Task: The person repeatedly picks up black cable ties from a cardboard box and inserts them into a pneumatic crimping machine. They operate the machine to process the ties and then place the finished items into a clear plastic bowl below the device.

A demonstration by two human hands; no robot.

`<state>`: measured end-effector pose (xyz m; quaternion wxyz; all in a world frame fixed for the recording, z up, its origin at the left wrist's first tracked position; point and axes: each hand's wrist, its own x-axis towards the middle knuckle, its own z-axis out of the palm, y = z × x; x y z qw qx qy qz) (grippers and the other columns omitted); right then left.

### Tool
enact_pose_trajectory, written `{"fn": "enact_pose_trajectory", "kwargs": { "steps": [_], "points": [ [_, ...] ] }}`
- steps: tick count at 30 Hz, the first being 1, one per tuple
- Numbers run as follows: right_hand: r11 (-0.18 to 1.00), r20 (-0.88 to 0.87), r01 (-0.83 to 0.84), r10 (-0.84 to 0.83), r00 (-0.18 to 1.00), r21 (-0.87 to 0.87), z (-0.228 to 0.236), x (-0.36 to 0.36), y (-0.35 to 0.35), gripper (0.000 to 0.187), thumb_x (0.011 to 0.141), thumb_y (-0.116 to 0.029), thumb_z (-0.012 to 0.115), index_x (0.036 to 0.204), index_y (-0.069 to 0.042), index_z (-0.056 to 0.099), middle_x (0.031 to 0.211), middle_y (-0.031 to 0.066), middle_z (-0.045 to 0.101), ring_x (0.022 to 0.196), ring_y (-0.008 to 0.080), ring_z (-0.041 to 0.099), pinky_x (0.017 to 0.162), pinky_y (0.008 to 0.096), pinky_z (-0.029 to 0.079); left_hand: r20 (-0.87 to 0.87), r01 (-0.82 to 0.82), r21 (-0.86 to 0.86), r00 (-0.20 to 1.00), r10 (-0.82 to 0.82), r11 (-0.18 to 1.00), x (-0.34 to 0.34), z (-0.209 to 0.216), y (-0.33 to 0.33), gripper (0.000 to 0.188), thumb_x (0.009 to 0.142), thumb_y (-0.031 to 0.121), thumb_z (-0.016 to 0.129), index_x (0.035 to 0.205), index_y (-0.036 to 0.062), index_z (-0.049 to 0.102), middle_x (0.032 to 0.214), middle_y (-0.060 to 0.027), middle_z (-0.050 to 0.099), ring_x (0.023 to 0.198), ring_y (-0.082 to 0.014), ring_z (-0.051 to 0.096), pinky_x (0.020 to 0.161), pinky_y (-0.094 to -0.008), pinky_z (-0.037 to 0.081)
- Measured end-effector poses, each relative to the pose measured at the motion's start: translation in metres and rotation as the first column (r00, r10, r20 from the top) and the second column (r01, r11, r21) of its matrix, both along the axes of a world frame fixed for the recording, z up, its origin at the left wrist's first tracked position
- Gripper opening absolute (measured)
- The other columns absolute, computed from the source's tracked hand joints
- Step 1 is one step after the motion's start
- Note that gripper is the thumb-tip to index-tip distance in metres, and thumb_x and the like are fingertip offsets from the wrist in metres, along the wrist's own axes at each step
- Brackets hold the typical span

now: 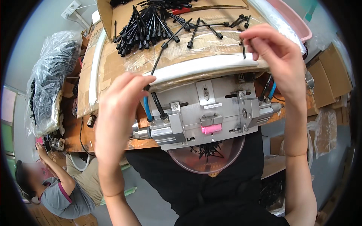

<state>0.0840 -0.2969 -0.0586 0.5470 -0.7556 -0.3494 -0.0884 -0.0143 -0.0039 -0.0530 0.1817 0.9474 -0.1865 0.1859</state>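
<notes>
My left hand (120, 100), smeared by motion, is closed at the left of a metal fixture. From its fingertips a thin black rod with a knobbed end (159, 58) slants up over the cardboard. My right hand (277, 51) is raised at the right, thumb and fingers pinched around a short dark rod (243, 49) that points down. Below and between the hands lies the metal fixture plate (196, 94), with an air cylinder (166, 132) on the left and another cylinder (264, 113) on the right. A pink block (212, 129) sits at its front middle.
Black capped rods (141, 30) are heaped on the cardboard (113, 67), several lying loose. A white padded strip (203, 68) edges it. Under the fixture a clear bowl (181, 164) holds black pieces. A co-worker (64, 196) sits at the left beside a plastic-wrapped bundle (54, 71).
</notes>
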Motion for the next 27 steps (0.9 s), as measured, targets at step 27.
{"fn": "enact_pose_trajectory", "kwargs": {
  "steps": [27],
  "points": [
    [0.975,0.162,0.144,-0.117,0.980,-0.168,-0.112,-0.155,0.008,0.058,0.069,0.014,0.071,0.125,0.008,0.055,0.089,0.0156,0.063,0.071,0.0263,0.061,0.062,0.0350,0.051,-0.219,-0.118,-0.055,0.970,0.104,0.991,-0.102,-0.105,-0.126,0.071,0.075,-0.006,0.062,0.141,-0.0105,0.037,0.112,-0.0162,0.050,0.096,-0.0289,0.052,0.084,-0.0351,0.048]
  ]
}}
